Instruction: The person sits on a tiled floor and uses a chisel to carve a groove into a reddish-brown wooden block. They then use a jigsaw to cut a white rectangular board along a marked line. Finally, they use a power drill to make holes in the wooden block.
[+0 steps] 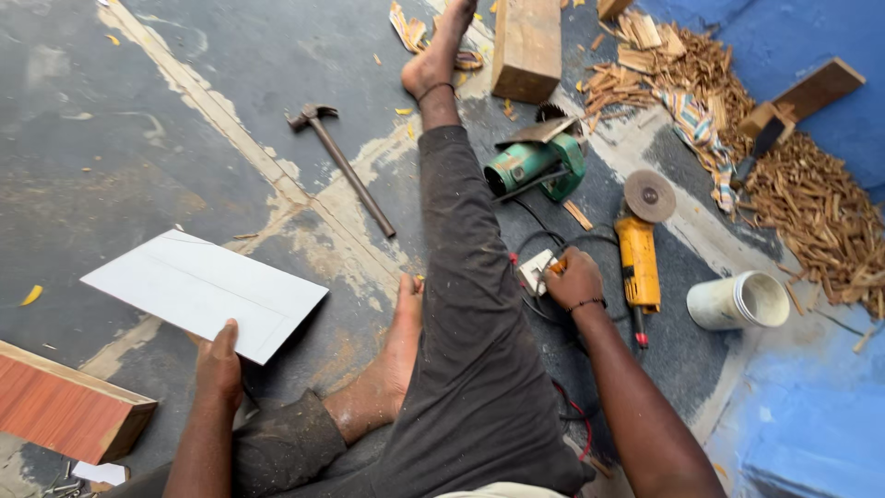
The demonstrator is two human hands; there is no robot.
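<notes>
Left hand (218, 364) holds a white board (205, 290) by its near edge; right hand (572, 279) grips a white socket (535, 270) beside the yellow grinder (638, 261).

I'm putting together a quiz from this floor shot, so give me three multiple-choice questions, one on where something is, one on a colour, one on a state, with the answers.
1. Where does the hammer lie?
A. on the floor left of the outstretched leg
B. inside the white bucket
C. on top of the wood block

2. What colour is the body of the angle grinder?
A. red
B. yellow
C. black

3. How is the white panel being kept?
A. lying flat under the hammer
B. leaning on the blue wall
C. gripped at its near edge by the left hand

Answers: 1 A, it rests on the bare floor left of the leg. 2 B, its casing is yellow. 3 C, the thumb lies over the panel's edge, while the right hand rests at a socket box.
</notes>
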